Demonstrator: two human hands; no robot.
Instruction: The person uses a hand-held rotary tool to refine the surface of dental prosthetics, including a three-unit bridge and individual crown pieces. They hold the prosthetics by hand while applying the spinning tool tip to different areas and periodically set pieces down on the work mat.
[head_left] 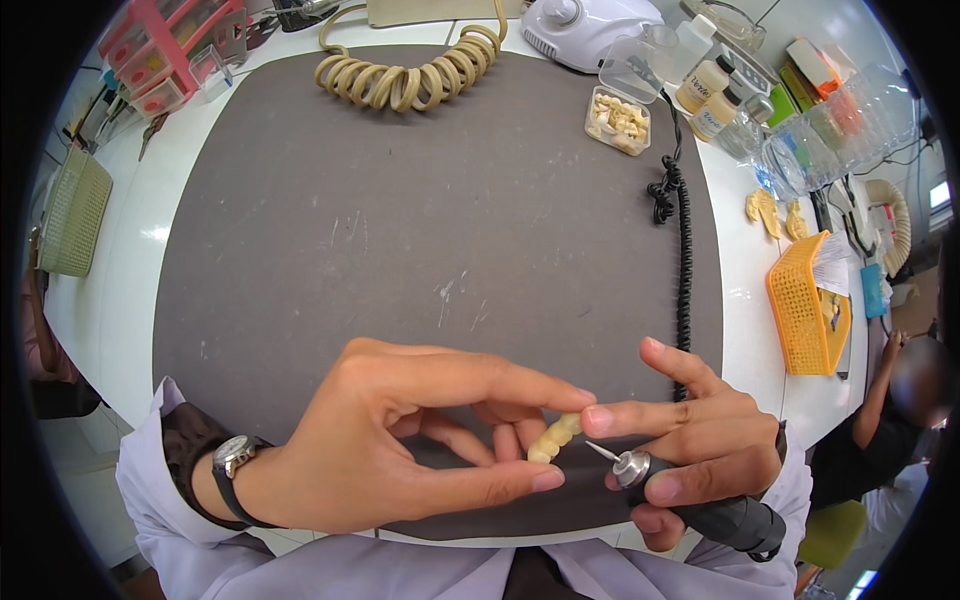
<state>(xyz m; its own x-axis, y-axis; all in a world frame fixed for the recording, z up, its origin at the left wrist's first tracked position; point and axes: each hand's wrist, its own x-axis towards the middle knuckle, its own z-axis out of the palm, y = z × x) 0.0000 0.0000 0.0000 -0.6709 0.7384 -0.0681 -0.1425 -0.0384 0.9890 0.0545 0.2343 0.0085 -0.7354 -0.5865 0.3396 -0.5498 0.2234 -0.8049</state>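
Between the thumb and fingertips of my left hand (385, 455), at the near side of the grey mat, is a curved row of tooth-coloured dental crowns, a dental bridge (553, 440). My right hand (715, 430) grips a black dental handpiece (725, 522) with a metal nose. Its thin pointed bur (601, 451) faces the bridge, with a small gap apparent between them. My right index finger reaches out to the upper end of the bridge, by the left index fingertip. The left fingers partly cover the bridge.
The grey mat (420, 220) covers most of the white table. A coiled tan hose (405, 88) lies at the back; a black coiled cord (685, 270) runs along the right. A clear box of tooth-coloured pieces (618, 122), bottles (706, 85) and a yellow basket (797, 310) stand right.
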